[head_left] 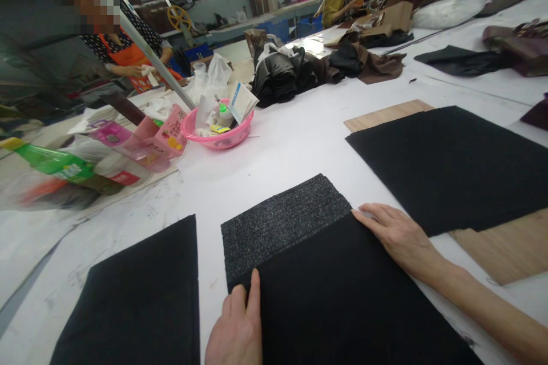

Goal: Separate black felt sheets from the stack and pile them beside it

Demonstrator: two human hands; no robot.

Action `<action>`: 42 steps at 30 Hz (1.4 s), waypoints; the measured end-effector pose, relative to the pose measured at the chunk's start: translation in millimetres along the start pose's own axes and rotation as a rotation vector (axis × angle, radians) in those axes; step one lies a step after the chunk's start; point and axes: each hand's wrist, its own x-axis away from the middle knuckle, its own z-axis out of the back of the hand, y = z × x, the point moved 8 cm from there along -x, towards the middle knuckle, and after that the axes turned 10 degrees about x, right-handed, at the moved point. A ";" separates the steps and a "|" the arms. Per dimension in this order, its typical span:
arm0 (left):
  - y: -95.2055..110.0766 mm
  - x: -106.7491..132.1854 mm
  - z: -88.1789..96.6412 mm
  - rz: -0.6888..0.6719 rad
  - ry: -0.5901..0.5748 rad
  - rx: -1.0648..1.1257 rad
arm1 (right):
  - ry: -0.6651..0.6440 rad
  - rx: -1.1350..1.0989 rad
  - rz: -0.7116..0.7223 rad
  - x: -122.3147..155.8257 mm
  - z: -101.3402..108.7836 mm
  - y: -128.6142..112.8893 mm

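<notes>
A black cloth panel lies over a speckled dark grey board, whose far strip shows beyond the cloth's edge. My left hand is at the cloth's near-left corner, one finger stretched along its top and the others bent at the side, holding it. At the far right corner, my right hand grips the cloth's edge between its fingers; the fingers' undersides are hidden.
Another black panel lies to the left. Black cloth covers a wooden board on the right. A pink basin with small items, a green bottle and dark fabric piles stand farther back. Two people work beyond the table.
</notes>
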 end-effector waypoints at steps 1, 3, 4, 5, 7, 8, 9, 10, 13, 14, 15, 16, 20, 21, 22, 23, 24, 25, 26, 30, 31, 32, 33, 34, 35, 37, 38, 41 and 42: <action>-7.7 7.1 -0.4 0.015 0.003 -0.006 | -0.001 -0.001 0.000 -0.3 0.0 -0.1; -19.2 18.0 1.1 0.038 0.029 -0.019 | 0.000 -0.004 -0.004 -0.8 -0.1 0.2; -23.2 21.8 2.8 0.047 0.050 -0.024 | 0.002 -0.007 -0.008 -0.9 -0.2 0.6; -26.0 24.5 4.7 0.054 0.070 -0.027 | 0.005 -0.014 -0.011 -0.9 -0.3 1.3; -28.7 27.2 9.3 0.071 0.112 -0.024 | 0.016 -0.053 -0.023 -0.9 0.3 4.2; -28.2 27.4 11.4 0.073 0.131 -0.014 | 0.031 -0.087 -0.042 -1.0 1.7 7.1; -26.0 26.9 13.4 0.065 0.146 0.004 | 0.054 -0.124 -0.072 -1.5 4.2 11.1; -22.1 26.0 15.2 0.046 0.162 0.032 | 0.084 -0.153 -0.110 -2.3 7.8 15.5; -6.5 22.9 20.3 -0.037 0.223 0.134 | 0.141 -0.197 -0.173 -10.1 20.9 19.9; -2.1 22.4 21.6 -0.059 0.249 0.160 | 0.124 -0.207 -0.151 -15.3 24.1 15.5; 1.2 22.1 22.1 -0.073 0.271 0.176 | 0.085 -0.220 -0.111 -21.5 26.0 8.5; 3.3 22.2 21.9 -0.083 0.291 0.184 | 0.024 -0.230 -0.066 -28.1 26.3 0.0; 3.1 24.2 14.8 -0.111 0.313 0.181 | -0.205 -0.198 0.034 -49.9 23.4 -26.0; 2.0 24.9 12.6 -0.121 0.312 0.180 | -0.229 -0.186 0.042 -54.4 23.4 -28.5; 1.0 25.4 10.6 -0.130 0.310 0.179 | -0.242 -0.180 0.050 -58.4 23.7 -30.0; 0.2 26.0 9.1 -0.138 0.310 0.180 | -0.252 -0.179 0.059 -62.0 24.1 -30.7; -0.4 26.4 8.0 -0.142 0.310 0.181 | -0.266 -0.180 0.070 -65.0 24.0 -30.9; -0.9 26.8 7.4 -0.142 0.311 0.182 | -0.282 -0.185 0.082 -67.5 24.0 -31.1; -1.1 27.1 7.2 -0.137 0.311 0.184 | -0.297 -0.192 0.096 -69.6 24.4 -31.4; -0.8 27.2 7.0 -0.099 0.283 0.195 | -0.328 -0.239 0.156 -74.6 32.6 -35.7; -0.6 27.1 7.6 -0.091 0.281 0.200 | -0.329 -0.260 0.169 -74.8 36.0 -36.9; -0.7 27.0 8.6 -0.082 0.284 0.205 | -0.329 -0.285 0.177 -74.6 39.6 -37.5; -0.6 26.9 9.7 -0.076 0.286 0.211 | -0.330 -0.312 0.180 -73.9 43.1 -37.4; -0.5 26.9 11.1 -0.073 0.293 0.218 | -0.336 -0.339 0.179 -72.6 46.2 -36.7; -0.5 26.9 12.3 -0.069 0.297 0.226 | -0.345 -0.364 0.177 -70.8 48.9 -35.5; -0.4 26.8 14.0 -0.059 0.293 0.244 | -0.373 -0.421 0.152 -66.4 52.9 -31.2; -0.3 26.8 14.5 -0.053 0.286 0.253 | -0.386 -0.453 0.128 -64.1 54.6 -28.5; -0.9 27.0 13.5 -0.025 0.236 0.280 | -0.398 -0.564 0.056 -58.7 61.7 -23.1; -1.4 27.3 13.4 -0.015 0.220 0.289 | -0.386 -0.599 0.048 -57.7 66.0 -23.6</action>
